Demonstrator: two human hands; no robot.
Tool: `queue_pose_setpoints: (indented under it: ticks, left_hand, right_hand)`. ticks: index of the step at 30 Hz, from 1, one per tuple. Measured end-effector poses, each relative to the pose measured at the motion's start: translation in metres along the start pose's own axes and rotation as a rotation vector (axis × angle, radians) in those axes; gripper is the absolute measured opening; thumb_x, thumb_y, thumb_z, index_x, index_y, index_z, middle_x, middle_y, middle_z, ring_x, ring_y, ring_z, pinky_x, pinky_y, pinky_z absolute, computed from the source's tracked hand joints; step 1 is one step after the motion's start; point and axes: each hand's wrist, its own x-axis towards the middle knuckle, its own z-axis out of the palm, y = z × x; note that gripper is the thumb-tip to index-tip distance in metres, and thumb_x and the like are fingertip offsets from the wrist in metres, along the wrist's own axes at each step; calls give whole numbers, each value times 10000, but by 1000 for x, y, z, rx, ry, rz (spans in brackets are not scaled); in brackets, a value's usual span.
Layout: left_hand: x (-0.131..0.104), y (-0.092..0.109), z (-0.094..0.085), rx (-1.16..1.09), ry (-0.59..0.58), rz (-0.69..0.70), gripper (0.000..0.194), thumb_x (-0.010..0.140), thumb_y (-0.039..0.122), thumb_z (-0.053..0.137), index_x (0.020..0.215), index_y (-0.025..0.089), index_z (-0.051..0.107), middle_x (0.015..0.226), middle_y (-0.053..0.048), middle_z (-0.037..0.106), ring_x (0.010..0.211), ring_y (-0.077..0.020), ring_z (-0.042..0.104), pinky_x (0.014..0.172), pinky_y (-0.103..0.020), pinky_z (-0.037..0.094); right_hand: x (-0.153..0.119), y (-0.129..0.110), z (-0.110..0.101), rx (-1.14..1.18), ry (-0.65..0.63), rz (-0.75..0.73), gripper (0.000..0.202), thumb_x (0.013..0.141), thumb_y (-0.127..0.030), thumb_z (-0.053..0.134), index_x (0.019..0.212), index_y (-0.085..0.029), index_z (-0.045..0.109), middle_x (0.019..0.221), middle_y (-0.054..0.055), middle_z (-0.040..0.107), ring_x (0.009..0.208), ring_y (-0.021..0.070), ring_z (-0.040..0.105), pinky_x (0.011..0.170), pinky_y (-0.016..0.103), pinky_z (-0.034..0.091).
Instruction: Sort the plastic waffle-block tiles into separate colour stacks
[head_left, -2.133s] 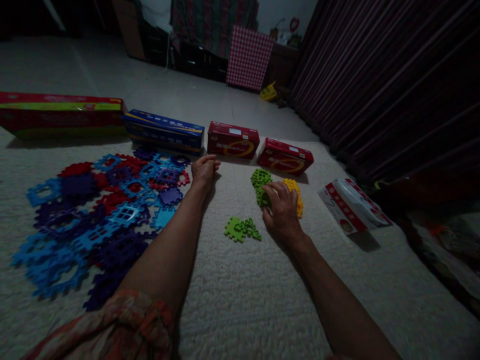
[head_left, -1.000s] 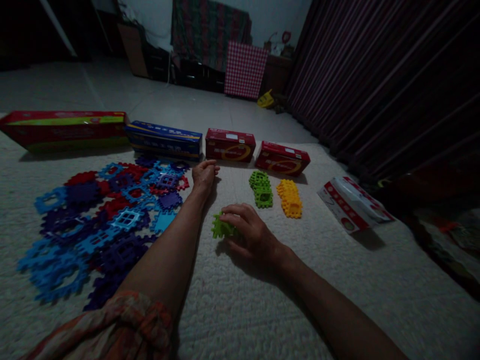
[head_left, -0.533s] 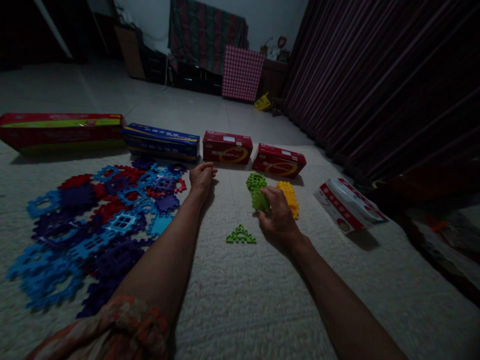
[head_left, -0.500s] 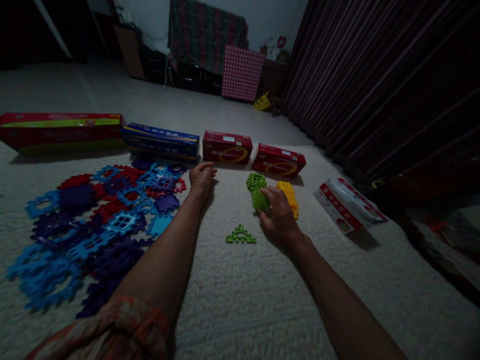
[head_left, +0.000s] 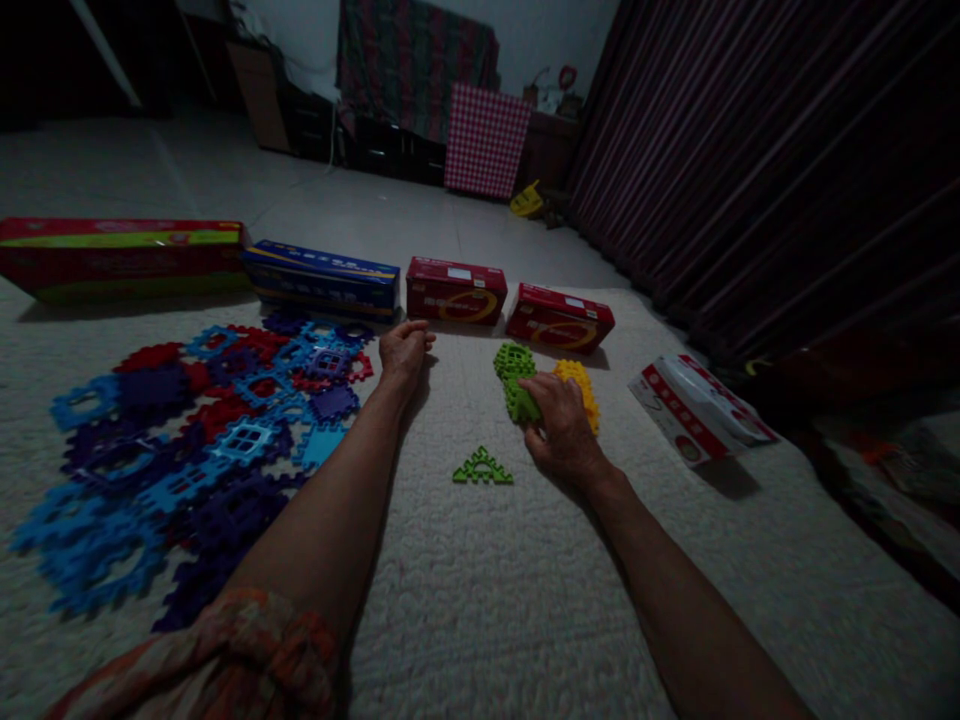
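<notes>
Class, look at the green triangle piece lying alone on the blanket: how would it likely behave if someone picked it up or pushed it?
The green triangle piece looks like thin moulded plastic with cut-out holes, so probably stiff and light. It lies flat, so it should not roll or tip. Its notched edges may catch on the nubbly blanket, so a push would likely drag rather than slide.

Orange floral sleeve (head_left: pixel 247 650) on left arm; right arm bare.

The right hand (head_left: pixel 564 432) hides part of the green pieces (head_left: pixel 514 380) — grip unclear.
</notes>
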Motion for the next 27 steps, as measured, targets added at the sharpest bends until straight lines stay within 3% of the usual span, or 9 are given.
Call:
queue_pose_setpoints:
  ticks: [4,8,12,16,20,24,27]
  left_hand:
    - [1,0,0,-8,-7,-19,227,638,114,586,836,176,680,680,-20,653,566,-110,555,500,-197,446]
    - [2,0,0,-10,-2,-6,223,647,85,559,811,177,678,676,-25,656,577,-105,559,523,-189,439]
    - [0,2,0,-6,0,-7,229,646,85,536,809,174,669,670,-25,656,571,-110,554,525,-199,434]
    - [-1,3,0,14,-7,0,223,644,110,565,829,174,671,675,-23,660,586,-116,564,519,-197,429]
    - [-2,3,-1,30,-7,10,206,649,134,597,832,178,681,684,-31,661,595,-122,567,511,-198,420]
    - [-3,3,0,26,-7,-10,220,642,135,590,834,178,689,703,-37,658,591,-127,565,525,-219,431]
    - [-3,3,0,18,-5,-13,227,628,126,585,825,174,688,700,-35,658,594,-126,565,543,-226,440]
  right_hand:
    - [1,-5,-2,41,22,-6,688,693,-63,573,1366,-185,495,1314,166,549,1300,358,469,1125,608,305]
    - [3,-21,-7,204,9,3,516,736,-50,577,1226,-211,593,1177,118,611,1142,298,563,1011,501,458]
    - [9,-44,-16,426,-263,-1,287,831,-110,591,1101,-199,633,1084,89,638,1014,226,609,914,393,508]
    - [13,-63,-26,406,-450,71,169,855,-188,635,1023,-208,646,1060,72,629,977,207,592,908,379,497]
    - [12,-68,-31,355,-478,138,106,833,-193,662,932,-222,635,996,55,627,912,200,579,848,359,488]
    - [13,-63,-24,471,-500,219,98,811,-187,665,872,-222,597,787,4,608,721,163,546,661,293,447]
    - [15,-61,-15,470,-376,279,75,839,-210,649,826,-215,576,723,-6,588,674,153,531,629,283,420]
